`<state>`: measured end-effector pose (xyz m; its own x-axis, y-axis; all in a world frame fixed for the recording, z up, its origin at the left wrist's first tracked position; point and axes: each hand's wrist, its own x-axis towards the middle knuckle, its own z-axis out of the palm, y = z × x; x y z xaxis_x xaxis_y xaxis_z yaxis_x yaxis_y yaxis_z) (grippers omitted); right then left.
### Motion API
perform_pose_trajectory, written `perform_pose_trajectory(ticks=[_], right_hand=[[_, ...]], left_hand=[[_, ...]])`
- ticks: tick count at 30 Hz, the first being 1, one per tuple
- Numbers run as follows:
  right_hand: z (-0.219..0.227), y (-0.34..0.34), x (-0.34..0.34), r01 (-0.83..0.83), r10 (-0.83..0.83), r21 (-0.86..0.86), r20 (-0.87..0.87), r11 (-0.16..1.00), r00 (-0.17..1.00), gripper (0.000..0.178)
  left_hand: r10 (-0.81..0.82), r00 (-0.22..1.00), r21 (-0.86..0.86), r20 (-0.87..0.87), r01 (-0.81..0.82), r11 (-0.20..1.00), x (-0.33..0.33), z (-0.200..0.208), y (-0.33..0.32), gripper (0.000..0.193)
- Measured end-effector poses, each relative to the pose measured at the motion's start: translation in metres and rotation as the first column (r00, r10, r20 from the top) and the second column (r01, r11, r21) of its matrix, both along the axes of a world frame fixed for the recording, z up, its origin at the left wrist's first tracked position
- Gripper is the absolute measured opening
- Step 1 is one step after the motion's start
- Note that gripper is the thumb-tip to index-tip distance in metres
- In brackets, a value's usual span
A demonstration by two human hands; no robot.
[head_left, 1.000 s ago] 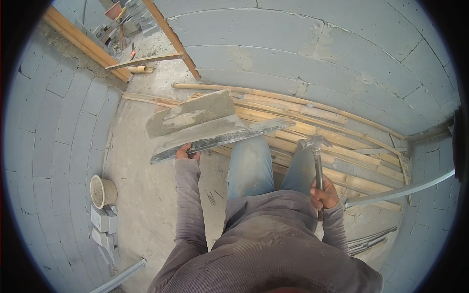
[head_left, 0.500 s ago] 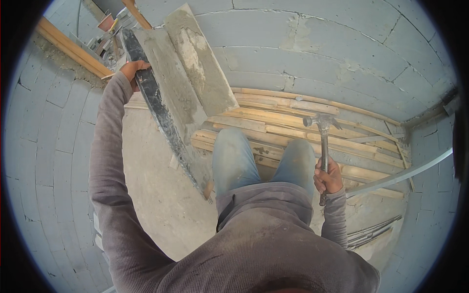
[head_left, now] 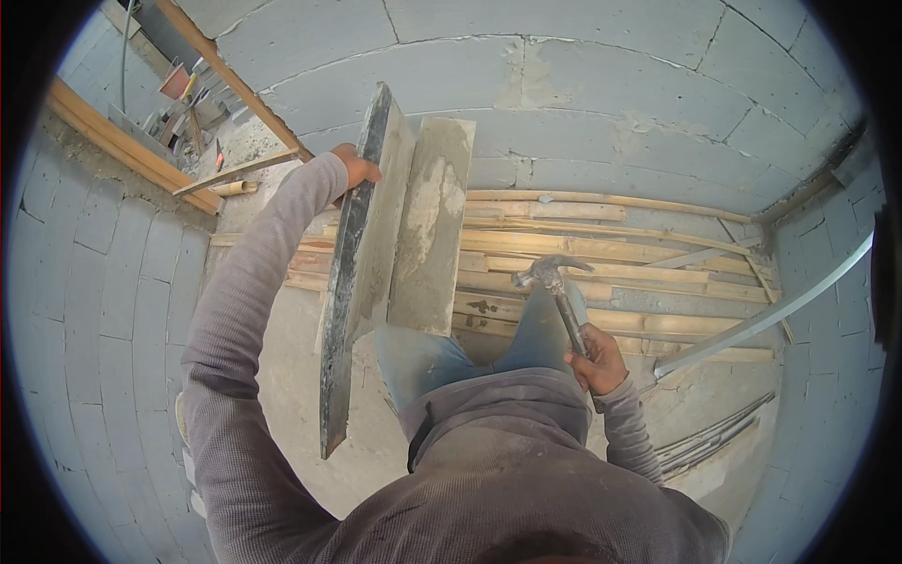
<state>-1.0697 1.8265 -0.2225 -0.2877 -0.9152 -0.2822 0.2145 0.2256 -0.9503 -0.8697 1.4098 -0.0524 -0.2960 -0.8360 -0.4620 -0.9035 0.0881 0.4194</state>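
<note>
My left hand (head_left: 357, 170) is closed over the upper part of a formwork panel (head_left: 340, 310) with a black, cement-stained edge. The panel stands on its long side in front of me, left of my knees. Joined to it at an angle is a second grey board (head_left: 432, 230), crusted with dried cement. My right hand (head_left: 601, 361) grips a claw hammer (head_left: 569, 320) by its handle, with the metal head up over my right knee. The hammer is apart from the panel.
Long wooden battens (head_left: 648, 246) lie along the foot of the grey block wall (head_left: 620, 89). A timber-framed opening (head_left: 132, 141) is at far left, with rubble and a reddish bucket (head_left: 176, 81) beyond. At right are a metal strip (head_left: 770, 331) and thin rods (head_left: 719, 437).
The panel has swung more upright and its top has moved right and nearer, with my left hand still on it. The hammer has come left and lower, its head turning.
</note>
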Motion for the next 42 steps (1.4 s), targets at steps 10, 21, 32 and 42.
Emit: perform_pose_trajectory(ticks=[10,21,32,42], right_hand=[[-0.013,-0.010,-0.011,0.054,-0.054,0.041,0.012,0.998,0.998,0.012],[-0.037,-0.036,-0.009,-0.019,0.018,0.064,0.009,0.998,1.000,0.012],[-0.041,-0.038,0.012,-0.023,0.030,0.141,-0.046,0.990,0.999,0.011],[-0.045,-0.036,0.006,-0.018,0.048,0.183,-0.160,0.983,0.986,0.012]], left_hand=[[-0.397,0.917,-0.467,-0.035,0.336,0.818,0.062,0.046,0.051,0.048],[-0.401,0.861,-0.692,-0.312,0.084,0.717,0.130,-0.187,0.041,0.074],[-0.001,0.998,-0.564,-0.056,-0.031,0.825,0.079,-0.273,0.080,0.098],[-0.206,0.979,-0.571,-0.003,0.167,0.804,0.156,-0.308,0.143,0.092]])
